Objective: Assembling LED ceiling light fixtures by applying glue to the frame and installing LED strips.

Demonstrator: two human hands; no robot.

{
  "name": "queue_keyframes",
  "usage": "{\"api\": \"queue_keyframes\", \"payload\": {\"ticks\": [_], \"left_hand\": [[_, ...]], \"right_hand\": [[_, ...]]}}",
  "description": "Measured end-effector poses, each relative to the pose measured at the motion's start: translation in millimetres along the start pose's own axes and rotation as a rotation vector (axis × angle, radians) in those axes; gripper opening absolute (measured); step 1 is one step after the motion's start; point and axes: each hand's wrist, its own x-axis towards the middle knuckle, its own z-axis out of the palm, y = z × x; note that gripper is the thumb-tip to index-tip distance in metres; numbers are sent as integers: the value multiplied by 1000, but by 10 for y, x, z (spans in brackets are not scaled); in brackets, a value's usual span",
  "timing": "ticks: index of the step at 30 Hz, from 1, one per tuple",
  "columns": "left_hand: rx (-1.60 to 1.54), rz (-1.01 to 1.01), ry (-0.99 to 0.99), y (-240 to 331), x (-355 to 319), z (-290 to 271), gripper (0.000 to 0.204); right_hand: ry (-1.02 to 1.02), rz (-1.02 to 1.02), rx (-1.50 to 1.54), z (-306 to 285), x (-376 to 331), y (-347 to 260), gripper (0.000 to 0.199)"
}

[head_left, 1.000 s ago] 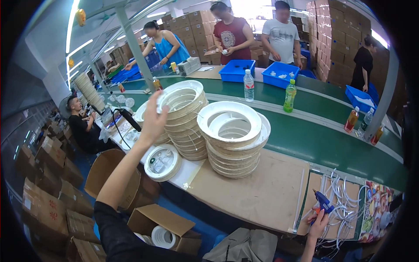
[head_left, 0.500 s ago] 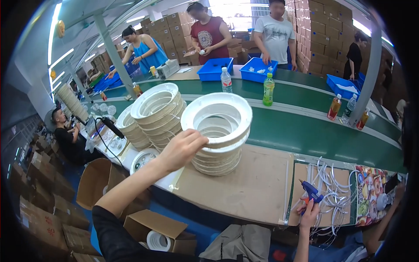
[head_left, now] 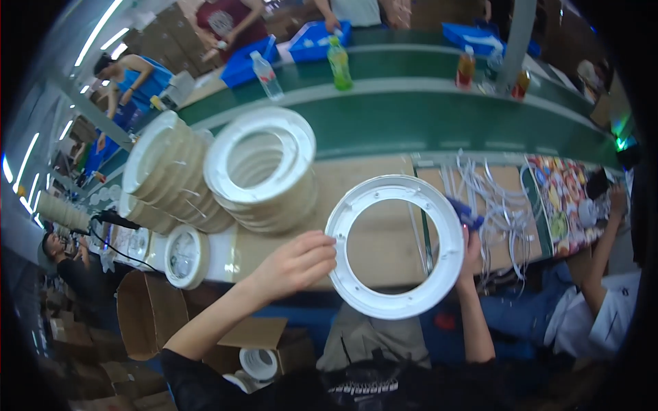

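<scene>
A white plastic ring (head_left: 391,305) is upright in front of me, its open middle showing the cardboard behind. My left hand (head_left: 295,265) is closed on its left rim, thumb and fingers pinching the edge. Behind the ring's right side is my right hand (head_left: 470,255), wrapped round a blue hot glue gun (head_left: 466,212); the ring hides part of both. To the left of the held ring stands a stack of similar white rings (head_left: 291,147), with another stack (head_left: 154,147) further left.
Cardboard (head_left: 329,181) covers part of the bench. White strips (head_left: 504,216) lie tangled on the right. A smaller round white part (head_left: 185,257) sits near the left front edge. Beyond runs a green conveyor (head_left: 384,123) with bottles. Open cartons (head_left: 147,315) stand below left. People work around.
My left hand has lifted the ring off the near stack and brought it right and closer to me. My right hand with the glue gun is now partly behind it. The view has tilted down.
</scene>
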Motion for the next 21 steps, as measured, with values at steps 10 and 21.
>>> {"api": "queue_keyframes", "payload": {"ticks": [10,21], "left_hand": [[-146,-505,153,-267,-522,1062,35],[-626,-972,162,89,-546,1390,64]], "right_hand": [[-148,151,240,-3,3,-106,35],[-180,107,151,-5,-13,-125,37]]}}
